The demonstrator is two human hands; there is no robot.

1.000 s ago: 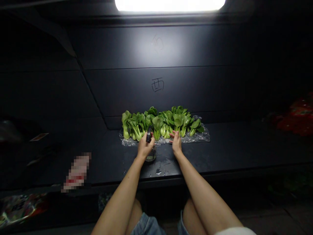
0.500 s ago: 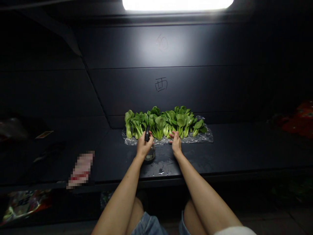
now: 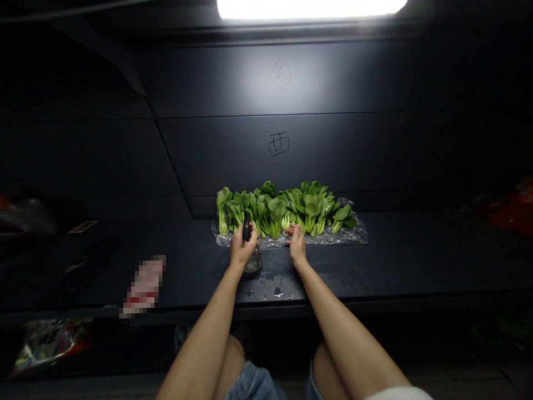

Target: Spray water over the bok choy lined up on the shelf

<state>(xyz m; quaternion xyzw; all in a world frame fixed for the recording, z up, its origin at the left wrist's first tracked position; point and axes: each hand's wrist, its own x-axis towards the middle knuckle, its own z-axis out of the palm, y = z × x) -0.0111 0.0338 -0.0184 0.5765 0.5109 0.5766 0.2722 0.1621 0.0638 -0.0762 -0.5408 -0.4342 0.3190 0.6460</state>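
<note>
Because water wets the shelf, the bottle gripped by the left hand could slip, right hand loosely spread

A white lamp at the top edge burns out to pure white, its glare spreading as a pale patch on the dark back panel. Below, the greens are well lit and fairly crisp, and water drops glint. Both sides sink into near-black; a red shape at right is blurred. Coarse pixelation hides a pink patch at left.
</note>
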